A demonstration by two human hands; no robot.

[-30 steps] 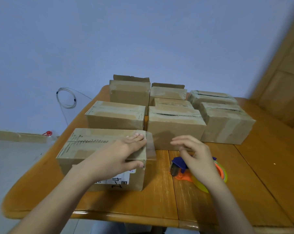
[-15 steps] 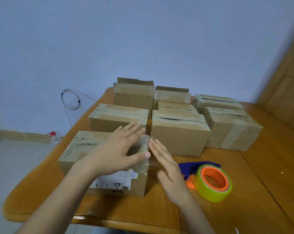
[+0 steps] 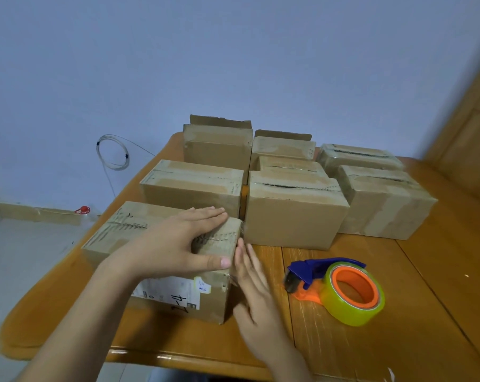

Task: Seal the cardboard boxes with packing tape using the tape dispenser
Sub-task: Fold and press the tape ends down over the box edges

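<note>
Here the labelled cardboard box (image 3: 128, 224) at the near edge of the wooden table (image 3: 398, 340) is the one being worked. The left hand (image 3: 175, 244) lies flat on its top, fingers straight and together, thumb stretched along the front upper edge, gripping nothing. The right hand (image 3: 252, 288) stands flat against the box's right end face, fingers straight and reaching up toward the top corner. It seems to be pressing down the tail of a clear strip, though only a glint at that corner shows any tape.

The seam runs along the box's long axis, left to right, ending by the right fingertips. The tape dispenser (image 3: 335, 288) lies on the table to the right of the box, apart from it, its blue cutter end turned toward the box. I judge it the right hand's to fetch, being the nearer. Behind the box stands a slit-topped box (image 3: 294, 213), its seam parallel.
</note>
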